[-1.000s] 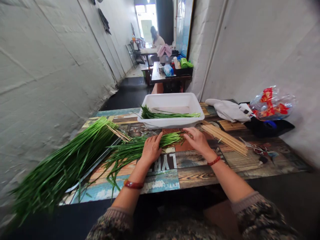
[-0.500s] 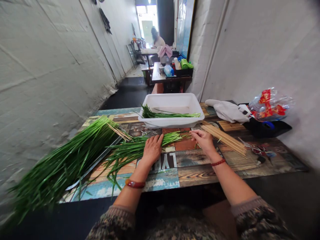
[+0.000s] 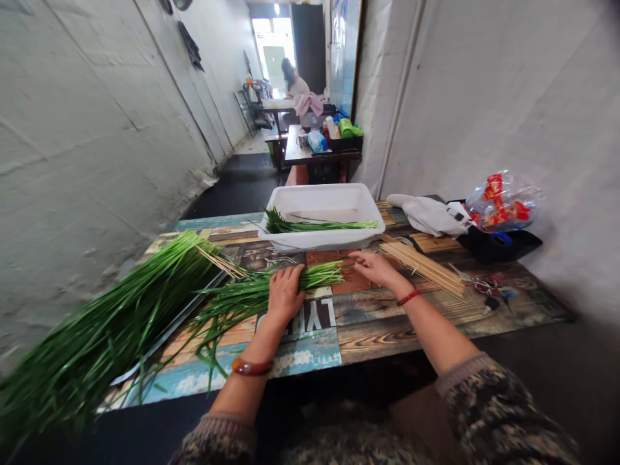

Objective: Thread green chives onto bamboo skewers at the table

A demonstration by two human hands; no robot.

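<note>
My left hand (image 3: 285,294) lies flat, fingers outstretched, on a small bunch of garlic chives (image 3: 242,292) spread over the table. The pale cut ends of these chives point right, toward my right hand (image 3: 371,266). That hand is pinched just past the ends, at their tips' level; what its fingers hold is too small to make out. To the left lies a big heap of chives (image 3: 130,303) with a few thin wooden sticks (image 3: 220,261) on top. Beside my right hand rests a bundle of wooden skewers (image 3: 426,266).
A white plastic tub (image 3: 320,242) with some chives inside stands behind the hands. Scissors (image 3: 484,284), a pale cloth cap (image 3: 431,216) and a clear bag with red print (image 3: 504,200) lie to the right. A person (image 3: 296,84) sits farther back by another table (image 3: 310,152).
My right hand has drawn slightly closer to the cut ends of the chives. My left hand stays on the bunch. The whole view has shifted a little.
</note>
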